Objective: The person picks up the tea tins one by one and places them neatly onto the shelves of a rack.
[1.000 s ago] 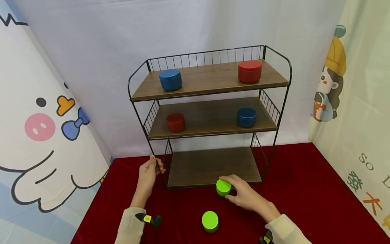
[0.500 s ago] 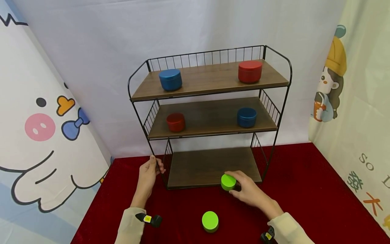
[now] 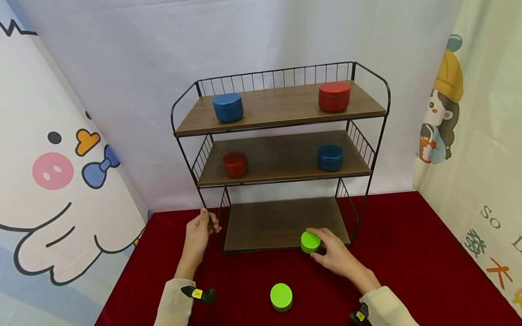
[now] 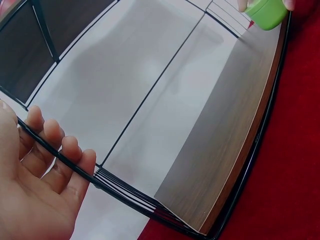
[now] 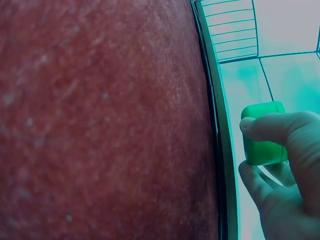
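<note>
My right hand [image 3: 335, 256] pinches a small round green tin [image 3: 310, 242] between thumb and fingers. That tin is at the front right of the bottom board [image 3: 281, 222] of a three-tier shelf rack; whether it touches the board I cannot tell. In the right wrist view, the thumb lies on one side of the green tin [image 5: 265, 150] and fingers on the other. At the rack's left side, my left hand [image 3: 199, 232] holds the black wire post [image 4: 60, 157], fingers behind it. A second green tin [image 3: 281, 297] stands on the red cloth in front of the rack.
A blue tin [image 3: 228, 107] and a red tin [image 3: 334, 97] stand on the top board. The middle board bears a smaller red tin [image 3: 235, 164] at left and a blue tin [image 3: 330, 157] at right. Red cloth [image 3: 408, 253] covers the table; a pale curtain [image 3: 265, 36] hangs behind.
My right hand has carried the green tin rightward and slightly up in the head view, to the bottom board's front edge. The left hand has stayed on the post.
</note>
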